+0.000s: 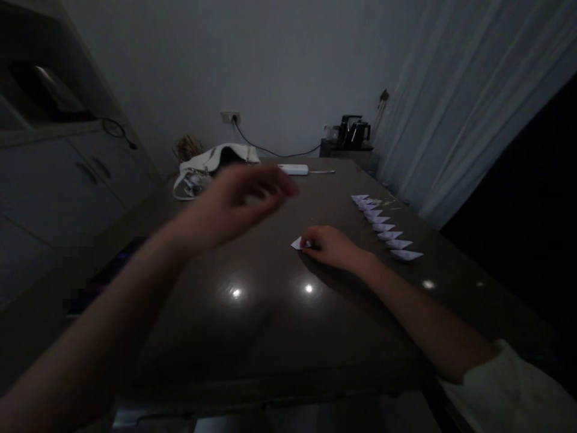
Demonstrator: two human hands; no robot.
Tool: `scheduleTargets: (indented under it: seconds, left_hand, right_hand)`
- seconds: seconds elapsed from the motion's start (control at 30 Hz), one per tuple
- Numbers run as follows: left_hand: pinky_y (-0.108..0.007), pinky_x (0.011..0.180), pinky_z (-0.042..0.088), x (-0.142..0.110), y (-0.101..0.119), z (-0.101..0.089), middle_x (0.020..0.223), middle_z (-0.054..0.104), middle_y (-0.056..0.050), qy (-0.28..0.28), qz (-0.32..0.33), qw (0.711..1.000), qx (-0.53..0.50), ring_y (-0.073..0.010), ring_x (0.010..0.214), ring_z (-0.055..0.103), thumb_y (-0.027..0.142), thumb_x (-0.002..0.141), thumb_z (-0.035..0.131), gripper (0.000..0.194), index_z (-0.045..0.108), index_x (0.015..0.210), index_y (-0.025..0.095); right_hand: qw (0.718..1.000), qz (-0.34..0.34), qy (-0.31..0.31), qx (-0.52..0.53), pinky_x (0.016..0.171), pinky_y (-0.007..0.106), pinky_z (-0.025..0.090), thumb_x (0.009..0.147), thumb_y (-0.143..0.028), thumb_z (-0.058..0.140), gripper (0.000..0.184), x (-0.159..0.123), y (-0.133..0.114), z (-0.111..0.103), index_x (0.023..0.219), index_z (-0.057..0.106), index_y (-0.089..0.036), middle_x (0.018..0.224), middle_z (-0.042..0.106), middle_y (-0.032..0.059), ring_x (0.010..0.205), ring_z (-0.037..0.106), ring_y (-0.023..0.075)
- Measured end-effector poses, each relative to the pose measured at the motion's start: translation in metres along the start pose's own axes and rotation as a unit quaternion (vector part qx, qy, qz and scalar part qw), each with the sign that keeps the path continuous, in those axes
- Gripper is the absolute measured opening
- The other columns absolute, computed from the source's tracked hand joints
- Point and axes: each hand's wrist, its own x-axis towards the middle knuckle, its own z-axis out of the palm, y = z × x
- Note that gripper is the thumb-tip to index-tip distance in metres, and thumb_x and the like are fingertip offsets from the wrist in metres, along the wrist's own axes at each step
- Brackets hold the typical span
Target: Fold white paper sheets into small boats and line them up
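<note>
My right hand [331,245] rests low over the middle of the table, its thumb and fingers pinched on a small white folded paper [296,243]. Only the pointed left end of that paper shows clearly; the fingers cover the rest. Raised in the air to the left, my left hand [241,195] is blurred, with fingers curved and a gap between them and the thumb. Nothing can be seen in it. To the right of my right hand, several folded paper boats [386,228] stand in a slanting row.
Small pale slivers [383,202] lie beside the row's far end. At the table's [270,337] back are a white bag [202,161] and a white power strip [294,169]. A black kettle [358,132] stands behind at the right. A dark flat object [106,270] lies partly behind my left arm.
</note>
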Motion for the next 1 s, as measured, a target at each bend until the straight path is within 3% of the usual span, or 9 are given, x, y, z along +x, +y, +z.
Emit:
scheduleTargets:
  seconds: [0.17,0.27,0.43,0.73,0.9,1.0]
  left_hand:
    - [-0.031,0.080,0.045,0.009,-0.045,0.070,0.100,0.064,-0.008,-0.060,-0.004,0.996,0.072,-0.0203,0.091,0.059,0.027,0.080,0.064,0.025,0.064,0.101,0.015]
    - [-0.029,0.076,0.045,0.005,-0.065,0.092,0.094,0.062,-0.007,-0.058,0.001,0.997,0.052,-0.0201,0.089,0.058,0.032,0.082,0.062,0.021,0.064,0.096,0.016]
    - [-0.029,0.080,0.043,-0.004,-0.070,0.098,0.095,0.060,-0.006,-0.017,0.006,1.000,0.021,-0.0189,0.092,0.055,0.030,0.086,0.057,0.016,0.062,0.096,0.018]
    - [-0.022,0.065,0.040,-0.005,-0.070,0.102,0.081,0.061,-0.002,0.024,-0.028,0.999,-0.034,-0.0131,0.073,0.056,0.025,0.089,0.050,0.014,0.060,0.087,0.016]
    - [-0.020,0.059,0.038,-0.005,-0.069,0.103,0.075,0.062,0.001,0.035,-0.054,0.995,-0.081,-0.0106,0.065,0.055,0.028,0.089,0.049,0.016,0.059,0.087,0.016]
    - [-0.020,0.058,0.038,-0.004,-0.070,0.102,0.074,0.062,0.001,0.039,-0.062,0.993,-0.090,-0.0106,0.064,0.055,0.030,0.088,0.050,0.017,0.060,0.086,0.016]
  right_hand:
    - [0.999,-0.015,0.009,0.035,0.065,0.022,0.039,0.079,-0.012,0.059,0.014,0.003,0.005,0.004,0.088,0.068,-0.014,0.081,0.065,0.0041,0.069,0.057,0.0125]
    - [0.995,-0.008,0.009,0.099,0.064,0.021,0.041,0.077,-0.009,0.061,0.014,0.003,0.005,0.006,0.086,0.069,-0.013,0.080,0.065,0.0034,0.068,0.058,0.0113]
    - [0.983,0.006,0.015,0.185,0.065,0.021,0.044,0.076,-0.011,0.064,0.010,0.004,-0.001,0.011,0.084,0.069,-0.015,0.083,0.065,0.0033,0.072,0.060,0.0111]
    - [0.963,0.069,0.048,0.258,0.060,0.023,0.046,0.078,-0.026,0.066,0.012,0.007,0.005,0.015,0.085,0.069,-0.016,0.076,0.067,0.0028,0.066,0.060,0.0120]
    - [0.903,0.101,0.016,0.417,0.059,0.024,0.047,0.077,-0.035,0.066,0.022,0.011,0.011,0.023,0.085,0.070,-0.015,0.072,0.068,0.0035,0.061,0.060,0.0121]
    - [0.882,0.118,0.025,0.456,0.058,0.024,0.047,0.073,-0.036,0.070,0.023,0.013,0.014,0.028,0.081,0.070,-0.015,0.068,0.067,0.0023,0.059,0.059,0.0110]
